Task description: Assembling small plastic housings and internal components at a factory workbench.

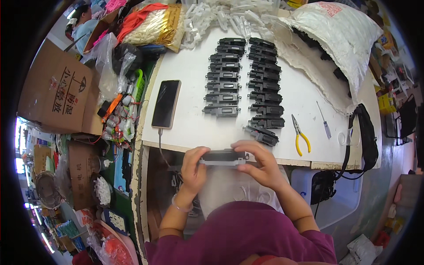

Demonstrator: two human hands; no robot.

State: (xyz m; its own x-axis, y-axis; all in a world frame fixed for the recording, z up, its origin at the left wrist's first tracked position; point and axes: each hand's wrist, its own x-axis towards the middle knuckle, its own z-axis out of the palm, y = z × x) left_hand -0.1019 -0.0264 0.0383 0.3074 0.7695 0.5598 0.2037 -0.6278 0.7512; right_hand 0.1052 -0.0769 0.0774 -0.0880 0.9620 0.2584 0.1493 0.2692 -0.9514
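Note:
Between my two hands, just off the table's front edge, is a black plastic part with a pale translucent strip along its near side [222, 157]. My left hand [193, 167] grips its left end, fingers on top and thumb below. On its right end, my right hand [260, 164] closes with thumb and fingers. Farther back on the white table [185, 128], similar black plastic parts stand in two columns, a left column [224, 86] and a right column [265, 84]. Nearest my right hand lies a tilted black part [261, 134] at the foot of the right column.
Yellow-handled pliers [300, 134] and a screwdriver [324, 120] lie to the right. A phone [166, 104] with a cable rests at left. Translucent plastic pieces [234, 20] are heaped at the back. A white woven sack [331, 39] of black parts slumps back right. Cartons [55, 88] stand left.

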